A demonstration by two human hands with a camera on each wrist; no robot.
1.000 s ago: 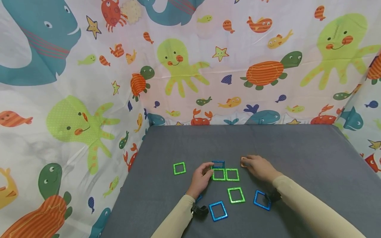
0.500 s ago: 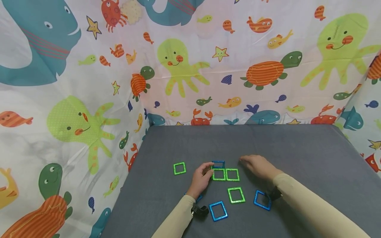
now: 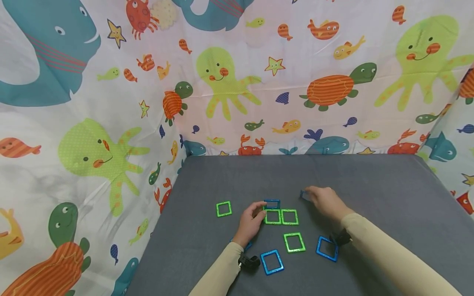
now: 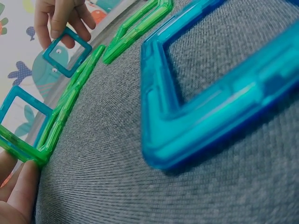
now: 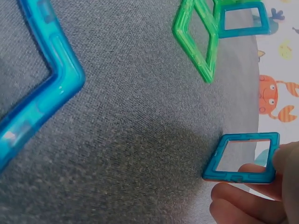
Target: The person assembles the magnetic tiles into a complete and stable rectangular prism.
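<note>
My right hand (image 3: 328,202) pinches a blue square magnetic tile (image 5: 240,177) by one side, tilted up over the back of the table. My left hand (image 3: 249,224) curves its fingers and thumb about the left corner of a green square tile (image 3: 273,223), fingertips on its edge in the left wrist view. A second green tile (image 3: 297,217) lies flat against that one's right side. Along the back edge of the left green tile stands an upright blue tile (image 3: 272,200), close to my left index finger. The held blue tile is apart from this group.
Loose tiles lie on the grey cloth-covered table (image 3: 370,185): a green one (image 3: 229,208) at left, another green one (image 3: 294,251) in front, a blue one (image 3: 274,271) nearer me, and one (image 3: 327,257) by my right wrist. Another blue tile (image 3: 248,246) is partly hidden under my left wrist.
My right hand has lifted slightly and turned its tile, which now shows a blue edge left of the fingers. My left hand and the joined tiles have stayed in place.
</note>
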